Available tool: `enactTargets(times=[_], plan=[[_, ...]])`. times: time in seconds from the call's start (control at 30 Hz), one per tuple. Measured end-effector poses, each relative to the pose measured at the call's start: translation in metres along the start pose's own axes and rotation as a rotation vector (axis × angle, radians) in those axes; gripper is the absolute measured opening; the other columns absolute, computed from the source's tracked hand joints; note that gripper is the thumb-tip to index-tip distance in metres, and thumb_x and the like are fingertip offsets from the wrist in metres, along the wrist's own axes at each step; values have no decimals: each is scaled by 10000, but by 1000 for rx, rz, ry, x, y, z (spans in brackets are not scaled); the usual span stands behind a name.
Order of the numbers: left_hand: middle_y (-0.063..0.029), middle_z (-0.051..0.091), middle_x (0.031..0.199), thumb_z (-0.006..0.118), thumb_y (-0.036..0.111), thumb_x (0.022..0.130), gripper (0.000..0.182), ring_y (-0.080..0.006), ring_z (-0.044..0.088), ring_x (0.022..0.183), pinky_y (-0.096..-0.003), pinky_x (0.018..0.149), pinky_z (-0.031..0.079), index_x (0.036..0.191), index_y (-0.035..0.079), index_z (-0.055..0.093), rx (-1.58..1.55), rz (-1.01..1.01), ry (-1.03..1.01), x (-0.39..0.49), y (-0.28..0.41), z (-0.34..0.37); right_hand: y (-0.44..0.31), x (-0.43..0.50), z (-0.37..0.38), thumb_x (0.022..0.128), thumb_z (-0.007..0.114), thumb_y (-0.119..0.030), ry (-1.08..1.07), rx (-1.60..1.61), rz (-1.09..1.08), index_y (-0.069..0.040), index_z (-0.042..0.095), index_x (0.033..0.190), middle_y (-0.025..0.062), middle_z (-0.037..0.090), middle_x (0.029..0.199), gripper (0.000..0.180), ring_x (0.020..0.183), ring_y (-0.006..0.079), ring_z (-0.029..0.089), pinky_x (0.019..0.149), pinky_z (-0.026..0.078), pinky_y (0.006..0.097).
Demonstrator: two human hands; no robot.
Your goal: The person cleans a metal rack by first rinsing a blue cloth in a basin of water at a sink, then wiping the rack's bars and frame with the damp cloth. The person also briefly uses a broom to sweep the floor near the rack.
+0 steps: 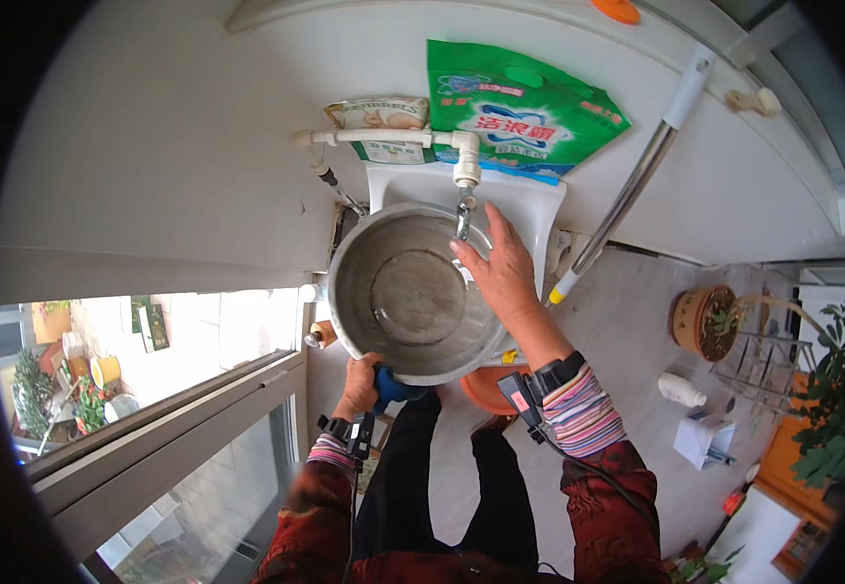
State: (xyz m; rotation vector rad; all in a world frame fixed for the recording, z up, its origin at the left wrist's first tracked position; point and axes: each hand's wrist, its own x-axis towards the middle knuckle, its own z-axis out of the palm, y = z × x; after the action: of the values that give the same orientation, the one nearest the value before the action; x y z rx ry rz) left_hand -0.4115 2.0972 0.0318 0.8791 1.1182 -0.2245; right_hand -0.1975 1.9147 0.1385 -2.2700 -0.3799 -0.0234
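Note:
A wide round metal basin (419,296) rests over a white sink (550,208), beneath a metal tap (464,212) on a white plastic pipe. My left hand (361,383) grips the basin's near left rim, with a blue cloth (393,388) bunched beside it against the basin's outside. The fingers of my right hand (499,266) are spread beside the tap's spout, over the basin's right side; whether they touch the tap I cannot tell. Inside the basin its bottom shows, with a shiny patch that looks like a little water.
A green detergent bag (525,117) and a smaller squirrel-pictured bag (386,120) stand behind the tap. A metal pole (630,190) leans at the right. An orange basin (492,390) lies below the sink. A window frame (174,416) runs along the left; a potted plant (703,321) stands right.

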Motion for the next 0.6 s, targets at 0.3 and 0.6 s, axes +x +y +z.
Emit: enactTargets(times=[0.3,0.6], plan=[[-141,614,959,526,54,782,305,-246,607,798,-363,718,514,1075,-32,530,-94,-15,-64,53,-20,35,-3,15,13,773,622,-150,-145,75,142,20,324,1308,212,567,1106,635,990,323,577,823,473,390],[-170,617,953,619,109,771,368,-270,611,804,-383,734,513,1088,-47,518,-4,-184,83,89,-25,46,0,19,8,781,589,-74,-159,67,105,-58,335,1333,186,588,1069,608,895,300,607,748,508,372]])
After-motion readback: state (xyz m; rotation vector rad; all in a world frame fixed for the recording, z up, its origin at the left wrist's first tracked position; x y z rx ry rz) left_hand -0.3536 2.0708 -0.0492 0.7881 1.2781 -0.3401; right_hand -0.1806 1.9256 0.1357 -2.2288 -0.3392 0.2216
